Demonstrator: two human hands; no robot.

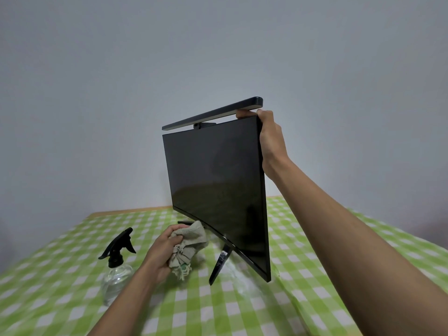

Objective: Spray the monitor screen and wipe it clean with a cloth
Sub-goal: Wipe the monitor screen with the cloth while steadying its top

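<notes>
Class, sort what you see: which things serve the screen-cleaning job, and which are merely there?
For the job: monitor; cloth, held by the left hand; spray bottle; right hand, gripping the monitor's top corner.
Merely there: light bar on the monitor; checked tablecloth.
</notes>
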